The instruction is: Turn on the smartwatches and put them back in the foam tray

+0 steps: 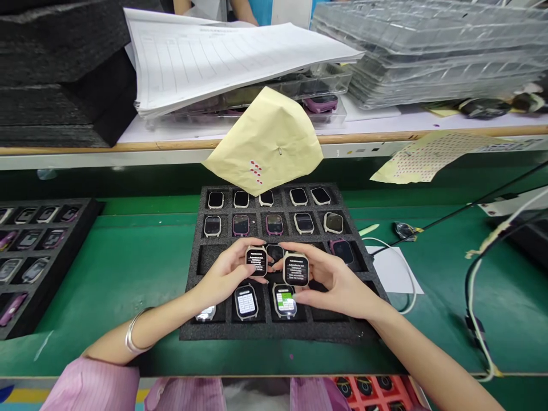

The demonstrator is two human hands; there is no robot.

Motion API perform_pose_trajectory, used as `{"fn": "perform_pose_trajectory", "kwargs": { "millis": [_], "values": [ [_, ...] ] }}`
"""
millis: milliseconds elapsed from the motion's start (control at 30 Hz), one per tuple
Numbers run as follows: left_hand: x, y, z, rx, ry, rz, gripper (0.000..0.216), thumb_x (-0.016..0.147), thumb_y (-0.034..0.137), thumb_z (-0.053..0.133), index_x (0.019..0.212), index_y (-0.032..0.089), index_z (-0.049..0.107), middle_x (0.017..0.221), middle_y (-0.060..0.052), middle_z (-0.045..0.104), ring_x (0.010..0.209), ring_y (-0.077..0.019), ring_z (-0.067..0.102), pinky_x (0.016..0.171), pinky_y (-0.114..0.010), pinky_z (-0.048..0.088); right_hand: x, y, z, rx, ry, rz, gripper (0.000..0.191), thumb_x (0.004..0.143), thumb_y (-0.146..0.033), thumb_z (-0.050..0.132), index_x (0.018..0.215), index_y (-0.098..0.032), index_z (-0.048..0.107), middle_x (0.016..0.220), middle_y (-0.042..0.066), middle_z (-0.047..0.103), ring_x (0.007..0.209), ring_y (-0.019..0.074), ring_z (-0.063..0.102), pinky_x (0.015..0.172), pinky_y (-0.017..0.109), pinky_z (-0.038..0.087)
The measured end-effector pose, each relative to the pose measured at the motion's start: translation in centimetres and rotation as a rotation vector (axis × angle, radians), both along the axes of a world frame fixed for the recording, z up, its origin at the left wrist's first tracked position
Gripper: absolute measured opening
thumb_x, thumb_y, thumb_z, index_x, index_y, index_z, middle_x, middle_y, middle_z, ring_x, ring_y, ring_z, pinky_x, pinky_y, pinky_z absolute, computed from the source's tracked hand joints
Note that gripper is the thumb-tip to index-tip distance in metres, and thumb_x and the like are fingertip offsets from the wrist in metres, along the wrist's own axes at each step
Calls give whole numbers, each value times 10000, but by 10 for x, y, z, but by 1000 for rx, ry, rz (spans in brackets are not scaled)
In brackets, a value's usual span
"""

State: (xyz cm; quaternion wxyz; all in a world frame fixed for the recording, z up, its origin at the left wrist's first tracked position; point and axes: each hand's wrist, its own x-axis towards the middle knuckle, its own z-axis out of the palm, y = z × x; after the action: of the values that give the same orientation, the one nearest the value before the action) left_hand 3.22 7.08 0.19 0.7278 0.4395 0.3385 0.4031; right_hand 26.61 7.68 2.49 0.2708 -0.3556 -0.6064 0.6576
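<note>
My left hand (225, 274) grips a small smartwatch body (257, 261) whose dark screen shows white text. My right hand (336, 281) grips a second watch body (296, 269) with a similar text screen. Both hands hover side by side over a black foam tray (192, 319) on the green bench. Several watch bodies lie in the tray's pockets. Two of them, just below my hands, have lit screens: one white (246, 301) and one green and white (285, 300). A silver bangle (132, 331) sits on my left wrist.
Another black foam tray of watches (29, 251) lies at the left. A yellow sheet with red dots (268, 142) hangs from the shelf above, beside a second dotted sheet (428, 155). Papers (214, 54), black foam (60, 68) and clear trays (432, 51) fill the shelf. Cables (475, 274) run at the right.
</note>
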Motion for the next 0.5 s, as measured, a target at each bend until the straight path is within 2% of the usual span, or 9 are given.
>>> {"fn": "perform_pose_trajectory", "kwargs": {
  "millis": [67, 167, 200, 300, 433, 500],
  "values": [
    [0, 0, 2, -21, -10, -6, 345, 848, 209, 626, 1185, 204, 554, 1055, -82, 674, 971, -237, 669, 784, -380, 605, 7, -4, 2, 33, -89, 32, 634, 788, -217, 729, 1357, -213, 449, 1155, 92, 663, 963, 228, 666, 755, 315, 572],
    [-1, -1, 7, -36, -17, -6, 321, 849, 248, 656, 1150, 184, 565, 1013, -94, 686, 918, -239, 690, 756, -383, 605, 24, -11, 7, 205, -379, 8, 545, 840, -293, 683, 1344, -241, 483, 1141, 93, 632, 729, 183, 658, 655, 319, 575],
    [-1, -2, 9, -36, -20, -7, 313, 848, 255, 664, 1136, 179, 568, 998, -95, 690, 906, -237, 693, 744, -377, 605, 30, -14, 9, 295, -483, 5, 525, 846, -316, 676, 1338, -252, 504, 1171, 99, 606, 746, 189, 651, 684, 335, 573],
    [-2, -5, 13, -38, -29, -7, 298, 841, 258, 684, 1105, 174, 574, 985, -93, 693, 892, -229, 697, 712, -349, 610, 47, -20, 10, 514, -701, 48, 486, 853, -341, 663, 1321, -274, 551, 1222, 111, 540, 1023, 272, 603, 863, 396, 531],
    [-3, -7, 14, -28, -30, 3, 282, 840, 252, 688, 1087, 169, 580, 973, -91, 691, 867, -222, 703, 667, -320, 617, 64, -30, 4, 607, -815, 92, 551, 853, -390, 664, 1373, -297, 508, 1260, 121, 515, 1149, 310, 538, 918, 437, 501],
    [-4, -7, 15, -17, -39, 2, 279, 839, 251, 689, 1083, 169, 580, 962, -88, 691, 859, -219, 706, 660, -313, 618, 75, -36, 2, 665, -851, 23, 510, 876, -443, 624, 1350, -282, 528, 1290, 127, 512, 1160, 326, 534, 932, 461, 488]
  ]
}}
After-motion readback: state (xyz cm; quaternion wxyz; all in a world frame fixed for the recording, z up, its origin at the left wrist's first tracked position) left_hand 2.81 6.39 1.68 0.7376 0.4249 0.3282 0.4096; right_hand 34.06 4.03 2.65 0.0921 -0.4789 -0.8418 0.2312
